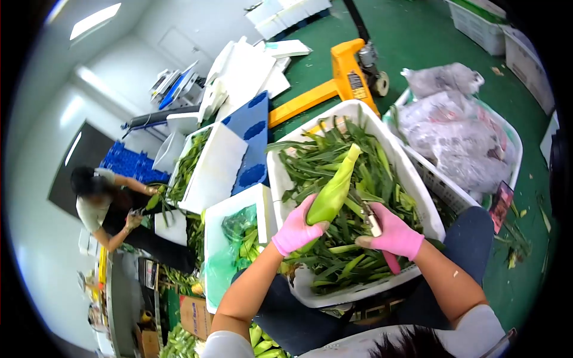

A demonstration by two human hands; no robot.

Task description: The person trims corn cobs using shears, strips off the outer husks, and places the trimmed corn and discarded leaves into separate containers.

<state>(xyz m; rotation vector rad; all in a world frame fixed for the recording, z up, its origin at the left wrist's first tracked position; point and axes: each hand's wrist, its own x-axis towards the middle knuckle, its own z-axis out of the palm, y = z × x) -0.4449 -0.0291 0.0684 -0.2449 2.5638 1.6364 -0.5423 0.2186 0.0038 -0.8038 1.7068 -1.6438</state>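
Note:
My left hand (301, 227), in a pink glove, is closed around the lower part of a green ear of corn (332, 194) still in its husk. The ear tilts up and to the right, its pale tip pointing away from me. In my right hand (394, 234), also pink-gloved, is what looks like a pair of pruning shears (391, 262) with a red-pink handle; their jaws are partly hidden by the fingers and leaves. Both hands are above a white crate (431, 218) heaped with green husk leaves (304, 161).
A foam box (210, 250) with green plastic stands at left. Bagged goods (447, 125) fill a crate at right. Beyond are a yellow pallet jack (349, 74) and blue pallet (253, 152). A co-worker (98, 203) handles leaves at far left. Corn ears (262, 343) lie below.

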